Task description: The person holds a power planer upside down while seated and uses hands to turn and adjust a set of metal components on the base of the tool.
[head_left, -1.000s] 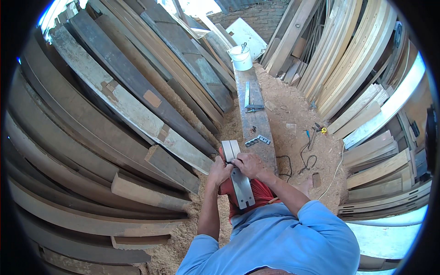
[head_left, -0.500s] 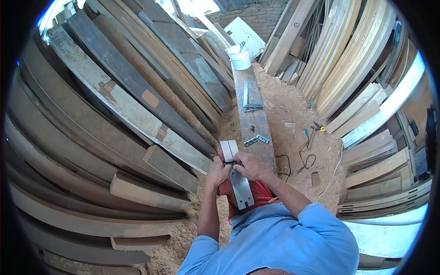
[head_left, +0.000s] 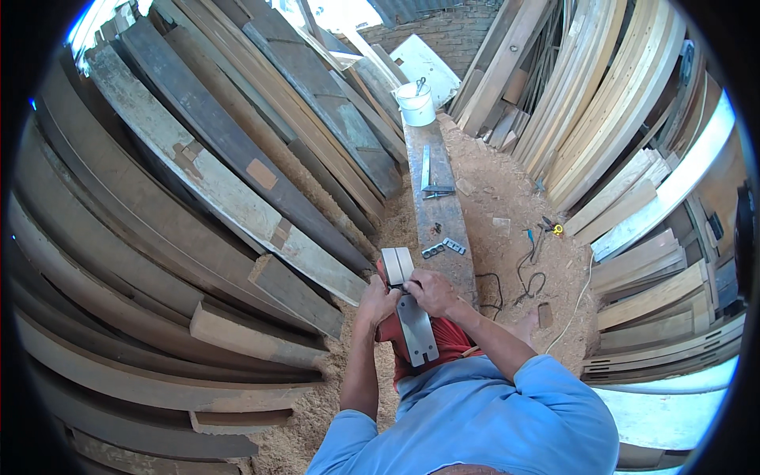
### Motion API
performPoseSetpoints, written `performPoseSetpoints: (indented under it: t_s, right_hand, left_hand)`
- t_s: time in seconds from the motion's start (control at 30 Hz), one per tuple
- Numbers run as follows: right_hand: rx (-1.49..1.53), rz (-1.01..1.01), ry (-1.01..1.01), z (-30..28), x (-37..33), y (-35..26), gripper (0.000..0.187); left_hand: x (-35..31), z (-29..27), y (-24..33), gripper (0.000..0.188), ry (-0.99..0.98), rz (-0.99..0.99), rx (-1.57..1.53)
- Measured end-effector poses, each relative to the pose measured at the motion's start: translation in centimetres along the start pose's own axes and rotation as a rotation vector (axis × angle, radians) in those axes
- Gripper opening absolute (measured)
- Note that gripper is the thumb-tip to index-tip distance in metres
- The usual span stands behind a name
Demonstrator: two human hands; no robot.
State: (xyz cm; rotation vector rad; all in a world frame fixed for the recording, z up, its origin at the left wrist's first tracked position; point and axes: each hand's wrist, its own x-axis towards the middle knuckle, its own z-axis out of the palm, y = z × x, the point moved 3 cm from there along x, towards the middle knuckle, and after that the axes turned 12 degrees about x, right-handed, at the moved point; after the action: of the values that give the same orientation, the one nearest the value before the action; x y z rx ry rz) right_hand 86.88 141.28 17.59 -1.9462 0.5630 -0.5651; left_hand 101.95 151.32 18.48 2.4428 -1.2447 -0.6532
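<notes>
An electric hand planer (head_left: 416, 334) lies upside down across my lap, its two flat metal sole plates facing up and its red body showing at the sides. At its left edge my left hand (head_left: 378, 301) grips the planer, fingers bent, beside the dark gap between the plates. From the other side my right hand (head_left: 433, 292) reaches in with curled fingers pressed at that same gap. Whatever those right fingers pinch there is hidden. Two small metal pieces with holes (head_left: 444, 248) rest on the narrow wooden bench (head_left: 438, 224) just beyond the planer.
Farther along the bench sit a try square (head_left: 427, 176) and a white bucket (head_left: 416, 106) with scissors in it. Dark cable (head_left: 529, 273) and a yellow-marked tool (head_left: 557, 229) lie on the shaving-covered floor to the right. Stacked boards (head_left: 198, 182) lean on both sides.
My right hand has shifted slightly at the gap between the plates. The left hand keeps its grip, and the planer stays on my lap. The whole view has tilted a little.
</notes>
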Motion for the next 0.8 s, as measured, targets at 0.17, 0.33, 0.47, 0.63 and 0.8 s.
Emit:
performPoseSetpoints:
  t_s: [0.17, 0.33, 0.47, 0.63, 0.8]
  right_hand:
    - [0.090, -0.078, -0.037, 0.2, 0.0, -0.8, 0.022]
    - [0.007, -0.081, -0.006, 0.8, 0.2, -0.5, 0.020]
    - [-0.044, -0.034, 0.010, 1.0, 0.4, 0.0, 0.020]
    - [-0.044, -0.070, -0.008, 0.8, 0.1, -1.2, 0.022]
    - [-0.149, 0.026, -0.027, 0.7, 0.4, -0.8, 0.020]
  left_hand:
    - [0.7, 1.3, -2.0, 0.053, 0.033, 0.000, -0.035]
    - [0.9, 1.3, -2.0, 0.053, 0.052, 0.010, -0.009]
    - [0.0, 0.2, -0.6, 0.060, 0.005, -0.008, 0.007]
    - [-0.1, -0.2, -0.7, 0.063, -0.025, -0.010, 0.018]
    - [0.0, 0.0, -0.5, 0.061, -0.026, -0.032, 0.008]
